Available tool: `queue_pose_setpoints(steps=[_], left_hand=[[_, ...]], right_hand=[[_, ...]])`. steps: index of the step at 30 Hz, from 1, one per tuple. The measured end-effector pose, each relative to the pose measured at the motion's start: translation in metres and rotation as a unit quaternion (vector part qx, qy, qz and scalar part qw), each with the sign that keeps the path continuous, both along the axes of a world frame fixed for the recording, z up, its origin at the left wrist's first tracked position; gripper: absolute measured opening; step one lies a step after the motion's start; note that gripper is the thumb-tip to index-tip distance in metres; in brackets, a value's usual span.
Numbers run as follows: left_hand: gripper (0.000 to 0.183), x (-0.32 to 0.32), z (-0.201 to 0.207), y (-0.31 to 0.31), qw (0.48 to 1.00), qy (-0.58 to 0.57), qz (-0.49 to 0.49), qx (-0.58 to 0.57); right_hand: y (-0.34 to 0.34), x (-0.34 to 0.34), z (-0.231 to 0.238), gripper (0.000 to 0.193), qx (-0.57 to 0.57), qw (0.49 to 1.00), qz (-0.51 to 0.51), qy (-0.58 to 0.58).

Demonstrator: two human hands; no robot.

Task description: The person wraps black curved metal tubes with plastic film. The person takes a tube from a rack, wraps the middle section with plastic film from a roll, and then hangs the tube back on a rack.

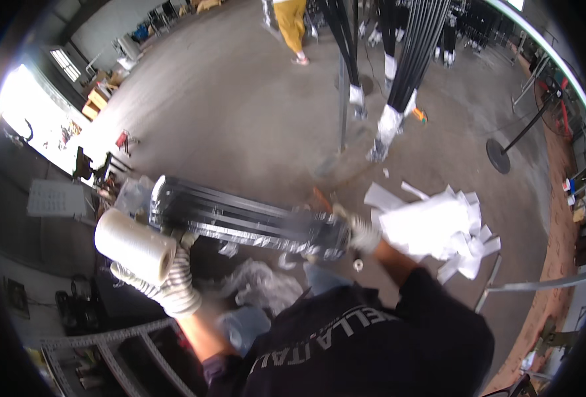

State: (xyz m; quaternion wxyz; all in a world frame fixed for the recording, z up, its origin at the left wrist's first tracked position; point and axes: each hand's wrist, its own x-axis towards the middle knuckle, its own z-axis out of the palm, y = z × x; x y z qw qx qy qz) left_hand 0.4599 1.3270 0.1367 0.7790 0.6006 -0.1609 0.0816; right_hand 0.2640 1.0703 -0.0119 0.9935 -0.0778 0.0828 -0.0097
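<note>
A long bundle of black bars (240, 220), wrapped in clear film, lies across the middle of the head view. My left hand (167, 284), in a striped knit glove, is shut on a roll of clear stretch film (134, 245) next to the bundle's left end. My right hand (362, 233), gloved in white, grips the bundle's right end. Film stretches from the roll to the bundle's left end.
A heap of white paper strips (438, 228) lies on the concrete floor to the right. Black bar bundles with wrapped ends (399, 86) hang from a rack behind. A person in yellow trousers (291, 26) stands far back. A fan stand (504, 149) is at right, and metal shelving (107, 344) at lower left.
</note>
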Motion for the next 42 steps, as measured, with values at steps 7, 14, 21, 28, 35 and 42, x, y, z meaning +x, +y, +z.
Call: queue_pose_setpoints(steps=[7,14,21,28,35,42], left_hand=[[0.082,0.097,0.045,-0.089,0.894,0.189,-0.371,-0.166],[0.072,0.191,0.074,-0.165,0.899,0.148,-0.4,-0.1],[0.081,0.304,0.065,-0.269,0.866,0.147,-0.471,-0.079],[0.058,0.413,-0.013,-0.431,0.822,0.251,-0.507,-0.068],[0.066,0.495,-0.112,-0.583,0.672,0.427,-0.605,-0.007],[0.066,0.512,-0.168,-0.697,0.589,0.467,-0.659,0.02]], right_hand=[[0.032,0.056,-0.016,0.029,-0.371,0.914,-0.161,0.029],[-0.002,0.164,0.0,0.02,-0.443,0.838,-0.319,-0.01],[-0.064,0.248,-0.011,0.022,-0.459,0.807,-0.37,0.028],[-0.152,0.345,-0.044,0.034,-0.514,0.762,-0.335,0.208],[-0.239,0.425,-0.113,0.044,-0.516,0.671,-0.324,0.423],[-0.295,0.451,-0.08,0.047,-0.407,0.684,-0.273,0.54]])
